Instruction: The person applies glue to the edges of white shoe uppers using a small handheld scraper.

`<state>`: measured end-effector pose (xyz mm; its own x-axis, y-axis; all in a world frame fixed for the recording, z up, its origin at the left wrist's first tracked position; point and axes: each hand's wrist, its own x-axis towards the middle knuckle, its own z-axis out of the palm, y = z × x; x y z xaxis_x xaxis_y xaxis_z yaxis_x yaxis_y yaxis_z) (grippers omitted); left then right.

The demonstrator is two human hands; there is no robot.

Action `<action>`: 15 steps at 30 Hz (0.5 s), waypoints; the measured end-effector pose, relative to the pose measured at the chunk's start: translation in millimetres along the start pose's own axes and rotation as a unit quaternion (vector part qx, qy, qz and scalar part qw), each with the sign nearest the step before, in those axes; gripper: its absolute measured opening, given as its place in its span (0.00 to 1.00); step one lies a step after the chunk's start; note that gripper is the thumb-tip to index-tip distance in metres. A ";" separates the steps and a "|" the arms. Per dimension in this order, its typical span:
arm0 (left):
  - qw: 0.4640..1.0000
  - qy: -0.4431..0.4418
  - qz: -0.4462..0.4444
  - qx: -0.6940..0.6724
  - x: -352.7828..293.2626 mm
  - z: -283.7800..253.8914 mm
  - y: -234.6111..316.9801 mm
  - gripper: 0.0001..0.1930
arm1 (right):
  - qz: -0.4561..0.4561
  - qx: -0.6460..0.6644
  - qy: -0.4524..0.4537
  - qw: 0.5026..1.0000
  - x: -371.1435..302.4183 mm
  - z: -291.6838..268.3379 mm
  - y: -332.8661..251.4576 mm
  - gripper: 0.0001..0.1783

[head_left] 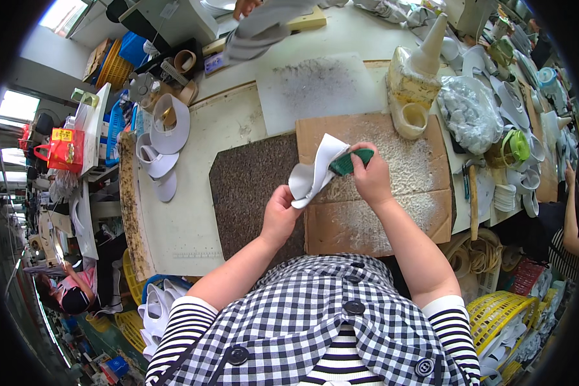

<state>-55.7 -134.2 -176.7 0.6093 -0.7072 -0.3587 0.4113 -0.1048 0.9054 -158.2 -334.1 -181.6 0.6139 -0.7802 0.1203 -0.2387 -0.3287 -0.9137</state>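
A curved white shoe upper (318, 168) is held in the air above the board and the cardboard. My left hand (280, 212) pinches its lower edge between thumb and fingers. In my right hand (372, 177) is a flat green tool (346, 164), its tip against the upper's inner right side; whether it ends in bristles or a blade is too small to tell. Beneath lie a dark speckled board (257, 186) and a sheet of brown cardboard (328, 228) crusted with whitish residue.
A glue-crusted container with a cone nozzle (415, 80) stands at the cardboard's far right. White uppers (167, 128) lie at the left. A hammer (473, 199) and a plastic bag (469, 112) are on the right. Across the table, another person's hand (246, 8) shows beside blurred grey pieces.
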 end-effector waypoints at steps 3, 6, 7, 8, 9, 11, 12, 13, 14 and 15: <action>0.998 0.004 0.009 0.061 -14.5 -3.5 -19.6 0.10 | -0.001 -0.029 -0.048 0.998 -32.9 6.0 -2.5 0.07; 0.975 -0.002 0.106 0.195 -17.9 -6.1 -30.5 0.08 | 0.145 0.099 -0.079 0.981 -54.0 9.4 -2.8 0.08; 0.923 -0.009 0.194 0.332 -20.2 -6.1 -28.0 0.10 | 0.144 0.097 -0.083 0.981 -55.4 3.2 -2.9 0.08; 0.893 -0.012 0.242 0.380 -22.6 -6.3 -24.5 0.13 | 0.197 0.157 -0.071 0.965 -55.2 -8.4 -3.6 0.08; 0.894 -0.008 0.242 0.378 -25.4 -6.0 -17.4 0.13 | 0.248 0.215 -0.059 0.943 -55.1 -19.2 -3.1 0.08; 0.876 0.001 0.255 0.409 -30.0 -9.2 -8.8 0.14 | 0.252 0.195 -0.043 0.947 -59.2 -41.3 7.3 0.08; 0.878 0.015 0.261 0.401 -31.3 -13.7 -7.0 0.11 | 0.253 0.188 -0.026 0.949 -61.5 -51.0 8.9 0.08; 0.879 0.021 0.261 0.400 -32.9 -11.4 -3.1 0.11 | 0.251 0.186 -0.031 0.949 -62.9 -60.6 10.5 0.08; 0.971 0.058 0.069 0.222 -35.6 -8.1 2.3 0.11 | 0.253 0.182 0.001 0.950 -63.6 -69.6 11.2 0.08; 0.988 0.087 -0.126 0.025 -38.6 -4.3 8.3 0.11 | 0.255 0.178 0.034 0.950 -65.3 -77.5 12.2 0.08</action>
<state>-72.9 -104.8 -156.3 0.6005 -0.5237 -0.6042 0.5340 -0.2998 0.7906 -259.5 -328.4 -170.5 0.4336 -0.8262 -0.3596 -0.2152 0.2926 -0.9317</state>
